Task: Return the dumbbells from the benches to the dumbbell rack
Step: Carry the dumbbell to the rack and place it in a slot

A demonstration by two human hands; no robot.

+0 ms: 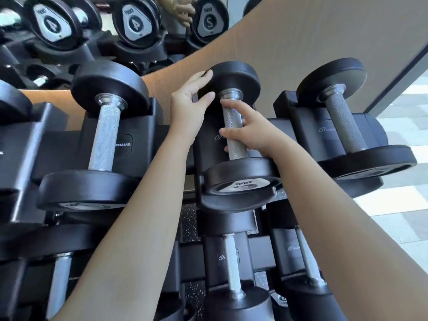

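A black dumbbell (235,79) with a knurled steel handle lies in the middle cradle of the rack's top tier (209,144). My right hand (247,130) curls round its handle from the right, index finger stretched up toward the far collar. My left hand (190,100) touches the left edge of the far weight head, fingers fairly straight, thumb under the head's near face. The near head carries a grey label and sits at the cradle's front lip.
Neighbouring dumbbells rest in cradles to the left (104,135) and right (345,121). A lower tier (234,269) holds more dumbbells. A mirror (129,22) behind reflects the rack. A wooden wall panel (301,31) and pale tiled floor (405,205) lie to the right.
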